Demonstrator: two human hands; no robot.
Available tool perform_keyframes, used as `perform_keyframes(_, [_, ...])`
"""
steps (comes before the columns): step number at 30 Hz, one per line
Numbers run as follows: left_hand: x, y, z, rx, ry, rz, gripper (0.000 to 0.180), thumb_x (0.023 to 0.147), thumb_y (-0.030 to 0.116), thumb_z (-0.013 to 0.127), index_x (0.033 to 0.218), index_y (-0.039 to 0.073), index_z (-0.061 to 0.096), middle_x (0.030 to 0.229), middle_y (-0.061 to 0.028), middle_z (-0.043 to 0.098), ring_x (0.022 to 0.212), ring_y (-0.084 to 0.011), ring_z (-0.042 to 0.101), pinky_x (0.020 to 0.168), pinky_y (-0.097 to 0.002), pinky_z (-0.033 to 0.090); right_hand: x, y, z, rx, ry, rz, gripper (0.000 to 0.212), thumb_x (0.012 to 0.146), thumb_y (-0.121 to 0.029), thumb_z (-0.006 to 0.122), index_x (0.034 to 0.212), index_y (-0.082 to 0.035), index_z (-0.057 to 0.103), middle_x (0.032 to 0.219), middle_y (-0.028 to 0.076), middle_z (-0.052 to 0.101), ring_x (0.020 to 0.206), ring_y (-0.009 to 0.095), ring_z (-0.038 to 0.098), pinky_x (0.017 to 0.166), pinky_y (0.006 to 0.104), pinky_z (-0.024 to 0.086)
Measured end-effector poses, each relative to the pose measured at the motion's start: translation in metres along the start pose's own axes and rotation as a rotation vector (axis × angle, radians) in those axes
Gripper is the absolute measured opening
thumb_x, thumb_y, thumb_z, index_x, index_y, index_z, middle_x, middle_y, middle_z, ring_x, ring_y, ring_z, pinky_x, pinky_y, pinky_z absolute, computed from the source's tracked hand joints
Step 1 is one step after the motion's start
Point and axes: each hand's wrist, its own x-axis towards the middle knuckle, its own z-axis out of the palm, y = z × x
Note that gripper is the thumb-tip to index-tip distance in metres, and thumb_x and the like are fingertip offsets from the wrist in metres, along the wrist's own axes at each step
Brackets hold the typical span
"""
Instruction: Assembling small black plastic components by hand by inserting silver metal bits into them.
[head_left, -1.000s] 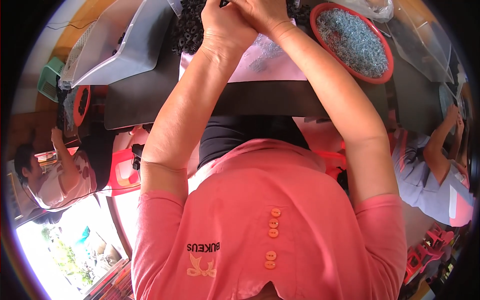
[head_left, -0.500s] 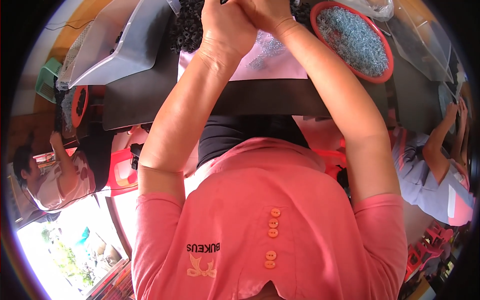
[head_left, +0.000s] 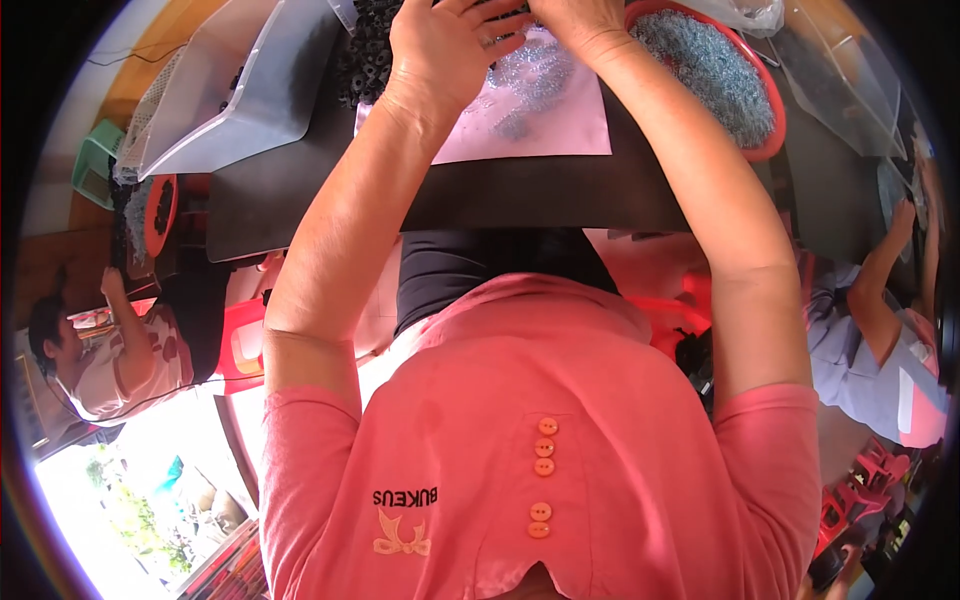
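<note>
Left hand [head_left: 445, 45] open near black parts [head_left: 367, 55]; right hand [head_left: 580, 18] cropped, grip unclear; pink shirt [head_left: 620, 440] shows 1 black word [head_left: 405, 496].

Pink sheet [head_left: 530, 140], black parts [head_left: 364, 70], red basin [head_left: 768, 146]

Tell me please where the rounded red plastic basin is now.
In the head view, the red basin sits at upper right on the dark table, right of the right hand and the pale pink sheet.
</note>
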Motion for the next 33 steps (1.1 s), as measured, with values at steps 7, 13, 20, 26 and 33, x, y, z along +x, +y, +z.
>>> perform_keyframes(7, [0.009,0.016,-0.033,0.019,-0.218,-0.073,0.089,0.094,0.066,0.044,0.147,-0.005,0.032,0.143,-0.0268,0.046,0.128,-0.0407,0.048,0.111,-0.0493,0.033,0.000,0.038,-0.033,0.049,0.065,-0.058,0.012,0.074,-0.019,0.069,0.076,-0.007,0.067,0.082,0.012,0.066,0.085,0.032,0.063,0.080,0.0462,0.047])
perform_keyframes(13, [-0.011,0.006,-0.015,0.351,-0.094,0.030,0.086,0.094,0.068,0.040,0.141,-0.004,0.042,0.135,-0.0235,0.054,0.123,-0.0357,0.052,0.108,-0.0436,0.034,-0.021,0.028,-0.060,0.289,-0.023,0.117,0.012,0.075,-0.014,0.070,0.080,-0.003,0.069,0.079,0.015,0.068,0.076,0.033,0.066,0.071,0.0416,0.051])
perform_keyframes(20, [-0.023,0.010,-0.019,0.375,-0.193,0.107,0.076,0.095,0.062,0.046,0.131,-0.004,0.051,0.121,-0.0213,0.063,0.110,-0.0301,0.060,0.097,-0.0389,0.042,-0.026,0.005,-0.080,0.419,-0.078,0.139,0.012,0.077,-0.012,0.070,0.083,-0.001,0.068,0.082,0.015,0.068,0.077,0.031,0.067,0.070,0.0385,0.051])
perform_keyframes(26, [-0.068,0.018,-0.052,0.891,0.153,0.470,0.036,0.097,0.021,0.059,0.119,-0.007,0.063,0.105,-0.0168,0.071,0.094,-0.0225,0.068,0.086,-0.0322,0.052,-0.034,0.000,-0.094,0.480,-0.151,0.090,0.013,0.078,-0.012,0.068,0.082,0.000,0.067,0.081,0.014,0.066,0.078,0.030,0.063,0.072,0.0380,0.048])
perform_keyframes(33, [-0.108,0.008,-0.103,1.108,0.303,0.535,0.023,0.085,0.009,0.072,0.106,-0.001,0.071,0.084,-0.0023,0.067,0.079,-0.0083,0.059,0.071,-0.0236,0.049,-0.036,-0.011,-0.082,0.453,-0.351,-0.128,0.017,0.078,-0.003,0.066,0.094,-0.005,0.069,0.083,0.006,0.064,0.078,0.024,0.063,0.072,0.0329,0.050])
